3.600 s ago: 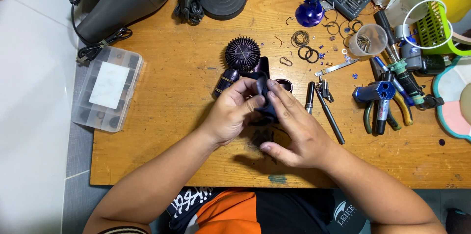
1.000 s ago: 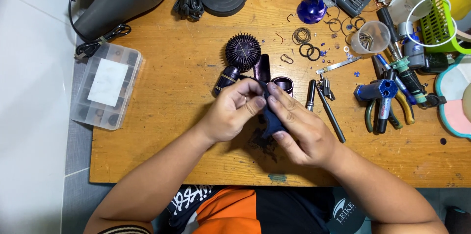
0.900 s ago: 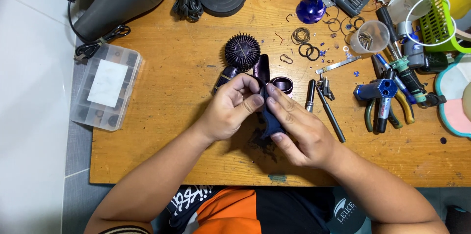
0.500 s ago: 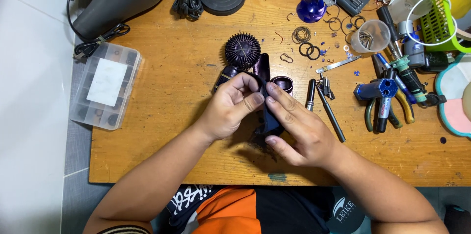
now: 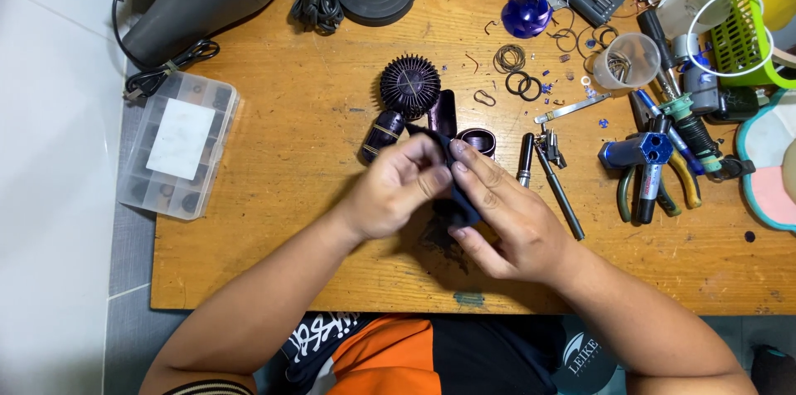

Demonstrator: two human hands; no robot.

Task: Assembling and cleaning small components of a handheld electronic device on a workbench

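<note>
Wooden workbench (image 5: 290, 196) boards fill the view, strewn with tools. At its middle the left hand (image 5: 398, 192) and right hand (image 5: 506, 217) meet over a dark part (image 5: 460, 200), each pinching it with bent fingers closed on it, just above the table surface. Compared with half a second earlier, the hands have barely shifted and the grip is unchanged. Just beyond them lie a round black finned piece (image 5: 410, 86) and a dark cylinder (image 5: 381, 134); a clear compartment box (image 5: 178, 146) hangs off the left edge.
</note>
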